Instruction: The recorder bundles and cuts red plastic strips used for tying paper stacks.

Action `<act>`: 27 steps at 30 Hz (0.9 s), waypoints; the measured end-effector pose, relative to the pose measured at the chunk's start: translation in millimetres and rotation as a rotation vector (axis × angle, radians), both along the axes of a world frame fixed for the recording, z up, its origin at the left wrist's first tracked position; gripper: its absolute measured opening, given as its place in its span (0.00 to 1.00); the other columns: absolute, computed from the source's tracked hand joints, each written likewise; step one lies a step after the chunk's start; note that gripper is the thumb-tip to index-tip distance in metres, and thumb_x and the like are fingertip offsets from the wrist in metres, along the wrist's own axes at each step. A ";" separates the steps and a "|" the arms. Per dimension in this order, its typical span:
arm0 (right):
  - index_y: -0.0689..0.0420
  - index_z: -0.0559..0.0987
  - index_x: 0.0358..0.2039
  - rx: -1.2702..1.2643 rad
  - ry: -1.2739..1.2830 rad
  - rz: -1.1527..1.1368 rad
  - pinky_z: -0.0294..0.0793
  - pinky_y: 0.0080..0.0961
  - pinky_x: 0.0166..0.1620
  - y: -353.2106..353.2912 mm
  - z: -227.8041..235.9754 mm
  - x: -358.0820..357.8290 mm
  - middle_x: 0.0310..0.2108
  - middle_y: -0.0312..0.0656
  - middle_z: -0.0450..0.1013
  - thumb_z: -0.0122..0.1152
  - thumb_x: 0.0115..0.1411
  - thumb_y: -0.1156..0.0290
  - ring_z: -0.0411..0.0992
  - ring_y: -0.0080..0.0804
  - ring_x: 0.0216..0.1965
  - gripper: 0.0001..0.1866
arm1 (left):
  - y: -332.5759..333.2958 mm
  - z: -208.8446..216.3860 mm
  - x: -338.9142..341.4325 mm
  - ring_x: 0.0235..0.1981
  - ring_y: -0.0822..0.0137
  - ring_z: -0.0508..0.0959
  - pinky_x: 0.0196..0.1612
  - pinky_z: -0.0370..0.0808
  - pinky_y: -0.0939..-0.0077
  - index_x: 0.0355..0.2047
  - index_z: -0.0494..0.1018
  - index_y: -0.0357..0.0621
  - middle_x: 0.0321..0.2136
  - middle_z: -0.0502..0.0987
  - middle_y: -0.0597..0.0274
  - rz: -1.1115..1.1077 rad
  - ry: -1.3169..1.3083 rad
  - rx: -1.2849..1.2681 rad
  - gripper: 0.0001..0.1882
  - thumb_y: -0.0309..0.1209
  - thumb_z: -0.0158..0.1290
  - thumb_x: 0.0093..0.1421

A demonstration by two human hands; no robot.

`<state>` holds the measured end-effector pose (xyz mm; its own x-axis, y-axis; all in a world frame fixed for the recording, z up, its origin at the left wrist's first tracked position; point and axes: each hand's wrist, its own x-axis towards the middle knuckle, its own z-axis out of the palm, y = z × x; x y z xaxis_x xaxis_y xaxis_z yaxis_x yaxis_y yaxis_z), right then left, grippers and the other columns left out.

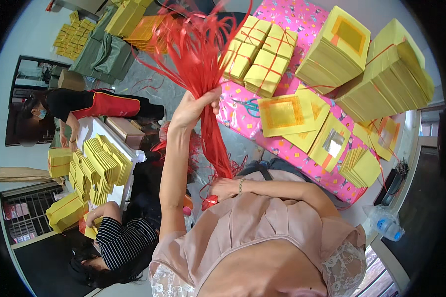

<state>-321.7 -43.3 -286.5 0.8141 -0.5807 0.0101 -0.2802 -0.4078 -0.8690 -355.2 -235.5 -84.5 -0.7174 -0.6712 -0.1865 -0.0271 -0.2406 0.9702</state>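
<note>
Scissors and paper stacks on the right table, ribbon bundle to their left

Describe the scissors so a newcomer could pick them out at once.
Start at the pink-covered table, right of the raised left hand gripping the red strips. Near the table's left edge, below the tied yellow bundles and left of a gold-panelled yellow sheet, lie the scissors. Among those yellow neighbours, they alone are teal-handled.
</note>
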 end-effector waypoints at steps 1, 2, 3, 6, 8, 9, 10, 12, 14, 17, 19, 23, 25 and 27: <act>0.64 0.76 0.17 -0.076 0.019 -0.001 0.72 0.44 0.30 2.4 -7.7 -4.0 0.21 0.56 0.72 0.56 0.36 0.67 0.73 0.53 0.27 0.12 | -3.6 6.3 -4.4 0.19 0.73 0.69 0.25 0.67 0.78 0.32 0.69 0.39 0.17 0.66 0.67 0.034 -0.039 -0.043 0.08 0.29 0.54 0.58; 0.64 0.76 0.18 -0.075 -0.008 -0.037 0.72 0.44 0.31 3.6 -14.5 -6.9 0.22 0.55 0.72 0.56 0.36 0.67 0.73 0.53 0.27 0.12 | -6.1 11.9 -9.4 0.19 0.73 0.69 0.26 0.68 0.77 0.32 0.69 0.38 0.17 0.66 0.67 0.033 -0.015 -0.058 0.07 0.29 0.54 0.57; 0.64 0.76 0.19 -0.063 0.003 -0.056 0.72 0.45 0.32 4.4 -20.5 -9.3 0.22 0.55 0.72 0.55 0.36 0.68 0.73 0.53 0.28 0.12 | -7.5 16.7 -15.2 0.19 0.73 0.69 0.26 0.68 0.76 0.32 0.69 0.38 0.17 0.66 0.67 0.041 -0.006 -0.069 0.07 0.29 0.53 0.57; 0.63 0.76 0.22 -0.091 0.037 -0.089 0.72 0.44 0.34 1.9 -36.7 -15.1 0.23 0.54 0.73 0.54 0.36 0.68 0.73 0.53 0.29 0.13 | -12.1 33.2 -27.3 0.20 0.72 0.70 0.27 0.69 0.74 0.34 0.68 0.38 0.18 0.66 0.67 0.052 0.069 -0.124 0.10 0.30 0.54 0.56; 0.63 0.77 0.22 -0.050 0.132 -0.067 0.72 0.44 0.34 -0.8 -46.7 -16.0 0.23 0.54 0.73 0.55 0.36 0.68 0.73 0.52 0.29 0.12 | -14.6 42.2 -33.0 0.20 0.71 0.69 0.27 0.69 0.74 0.36 0.68 0.38 0.18 0.66 0.67 0.082 0.117 -0.131 0.12 0.31 0.55 0.56; 0.63 0.76 0.21 -0.027 0.151 -0.053 0.72 0.45 0.33 -1.5 -51.6 -17.3 0.22 0.54 0.73 0.55 0.36 0.69 0.73 0.51 0.29 0.12 | -16.1 46.1 -33.3 0.19 0.73 0.68 0.25 0.68 0.76 0.34 0.68 0.38 0.18 0.67 0.68 0.099 0.131 -0.073 0.07 0.28 0.52 0.59; 0.63 0.76 0.21 -0.073 0.173 -0.064 0.72 0.45 0.33 -1.9 -55.0 -17.6 0.22 0.54 0.72 0.56 0.36 0.69 0.73 0.51 0.29 0.12 | -17.3 48.5 -33.1 0.16 0.76 0.63 0.21 0.63 0.79 0.34 0.69 0.38 0.16 0.64 0.70 0.028 0.134 -0.066 0.07 0.29 0.51 0.60; 0.62 0.76 0.21 -0.152 0.216 -0.068 0.72 0.44 0.33 -1.1 -55.9 -20.0 0.21 0.52 0.72 0.58 0.36 0.67 0.73 0.50 0.28 0.12 | -15.6 46.3 -32.5 0.13 0.80 0.58 0.18 0.55 0.83 0.33 0.68 0.39 0.15 0.60 0.73 -0.032 0.179 0.006 0.07 0.31 0.50 0.60; 0.59 0.76 0.25 -0.473 -0.037 -0.265 0.72 0.39 0.34 8.3 -44.3 -26.2 0.25 0.47 0.70 0.60 0.37 0.64 0.71 0.46 0.31 0.15 | -13.9 37.2 -31.3 0.12 0.83 0.54 0.16 0.50 0.85 0.31 0.67 0.43 0.14 0.57 0.76 -0.002 0.081 0.010 0.06 0.32 0.50 0.61; 0.59 0.73 0.34 -0.451 0.123 -0.197 0.70 0.33 0.40 6.7 -6.7 -46.3 0.36 0.44 0.68 0.59 0.44 0.67 0.69 0.38 0.41 0.15 | -13.7 17.1 -22.3 0.11 0.83 0.51 0.15 0.47 0.85 0.30 0.66 0.46 0.13 0.54 0.78 0.065 -0.056 0.028 0.07 0.34 0.49 0.63; 0.59 0.73 0.34 -0.347 -0.051 -0.299 0.70 0.34 0.40 7.8 20.4 -76.4 0.34 0.44 0.69 0.60 0.46 0.67 0.69 0.39 0.39 0.15 | -15.8 3.0 -10.8 0.11 0.83 0.51 0.15 0.47 0.85 0.29 0.66 0.47 0.13 0.54 0.78 0.099 -0.068 0.062 0.07 0.34 0.49 0.63; 0.58 0.74 0.35 -0.157 -0.131 -0.764 0.71 0.36 0.40 17.2 42.9 -154.1 0.32 0.44 0.71 0.57 0.52 0.67 0.71 0.42 0.36 0.11 | -9.7 -27.6 15.0 0.11 0.83 0.51 0.14 0.46 0.84 0.26 0.65 0.48 0.13 0.53 0.79 0.148 -0.084 0.127 0.09 0.33 0.49 0.62; 0.60 0.74 0.38 0.009 -0.070 -1.155 0.70 0.36 0.42 24.9 34.1 -199.5 0.34 0.46 0.71 0.58 0.54 0.68 0.71 0.44 0.38 0.13 | -1.6 -41.0 26.4 0.11 0.83 0.51 0.14 0.46 0.84 0.25 0.64 0.48 0.13 0.53 0.78 0.180 -0.092 0.161 0.10 0.33 0.49 0.62; 0.62 0.71 0.43 -0.152 0.242 -1.488 0.68 0.38 0.45 28.1 14.6 -247.3 0.39 0.50 0.69 0.59 0.53 0.69 0.68 0.48 0.43 0.17 | 6.6 -51.7 35.1 0.11 0.83 0.51 0.14 0.46 0.84 0.25 0.64 0.48 0.13 0.53 0.78 0.219 -0.095 0.170 0.10 0.33 0.49 0.62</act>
